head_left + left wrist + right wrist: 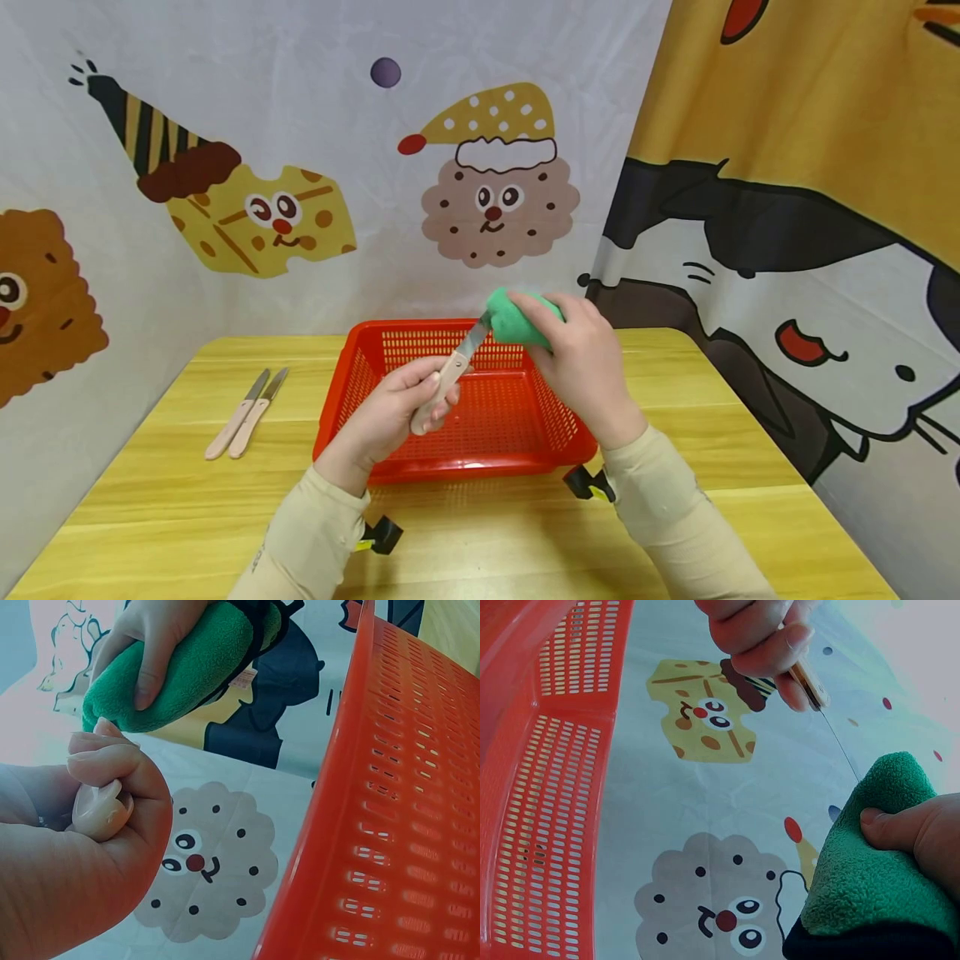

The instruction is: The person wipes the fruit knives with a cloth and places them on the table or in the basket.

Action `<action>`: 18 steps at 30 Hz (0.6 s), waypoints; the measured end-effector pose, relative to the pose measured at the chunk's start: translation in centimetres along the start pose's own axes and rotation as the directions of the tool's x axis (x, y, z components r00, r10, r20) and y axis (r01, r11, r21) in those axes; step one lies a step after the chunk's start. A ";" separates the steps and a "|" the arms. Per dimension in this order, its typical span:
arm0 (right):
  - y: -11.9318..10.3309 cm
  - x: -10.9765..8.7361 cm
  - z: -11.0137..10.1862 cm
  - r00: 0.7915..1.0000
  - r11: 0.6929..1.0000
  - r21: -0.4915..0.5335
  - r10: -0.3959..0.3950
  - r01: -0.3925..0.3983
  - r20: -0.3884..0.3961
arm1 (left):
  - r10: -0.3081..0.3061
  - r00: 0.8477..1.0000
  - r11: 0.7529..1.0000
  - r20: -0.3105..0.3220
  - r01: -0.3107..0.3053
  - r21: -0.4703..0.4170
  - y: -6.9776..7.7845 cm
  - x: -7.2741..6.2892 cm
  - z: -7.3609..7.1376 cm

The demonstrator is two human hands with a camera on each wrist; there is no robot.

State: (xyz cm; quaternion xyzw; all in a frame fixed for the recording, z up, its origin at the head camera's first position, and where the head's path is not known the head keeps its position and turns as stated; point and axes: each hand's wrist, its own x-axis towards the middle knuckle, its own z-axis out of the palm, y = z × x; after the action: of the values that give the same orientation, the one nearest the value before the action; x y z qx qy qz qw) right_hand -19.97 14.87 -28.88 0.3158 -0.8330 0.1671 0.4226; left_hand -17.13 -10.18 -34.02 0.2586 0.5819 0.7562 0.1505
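Observation:
My left hand (397, 408) grips the pale wooden handle of a knife (442, 387), its blade tilted up and to the right. A folded green cloth (517, 318) is held in my right hand (585, 358) and covers the tip end of the blade. In the right wrist view, the thin blade runs from the handle to the edge of the green cloth (885, 847), with the thumb pressed on the fabric. The left wrist view shows the butt of the knife handle (101, 810) within curled fingers. Both hands are above a red plastic basket (457, 467).
Two more knives (247, 417) with pale handles lie side by side on the left of the wooden table (187, 517). The perforated red basket stands in the table's middle. Behind hangs a printed cloth backdrop (390, 250), with another curtain (787, 250) at the right.

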 end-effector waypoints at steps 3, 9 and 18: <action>0.2 0.0 -0.2 1.000 1.000 -0.010 0.017 -0.017 -0.003 | 0.009 1.000 1.000 0.011 -0.009 0.001 0.0 0.1 0.0; 0.5 -0.1 -0.7 0.998 0.999 -0.014 0.049 -0.049 -0.033 | 0.023 0.999 1.000 0.030 -0.022 -0.019 0.1 0.1 0.1; -0.3 -0.3 -1.5 0.998 0.999 0.000 0.043 -0.043 -0.042 | 0.025 0.999 0.999 0.021 -0.024 -0.045 0.2 0.1 0.2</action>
State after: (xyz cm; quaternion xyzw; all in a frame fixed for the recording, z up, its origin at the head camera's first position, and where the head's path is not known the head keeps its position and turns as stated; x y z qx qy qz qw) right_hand -18.77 15.62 -28.24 0.2939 -0.8307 0.1822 0.4362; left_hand -17.10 -10.05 -33.76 0.2704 0.5598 0.7681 0.1532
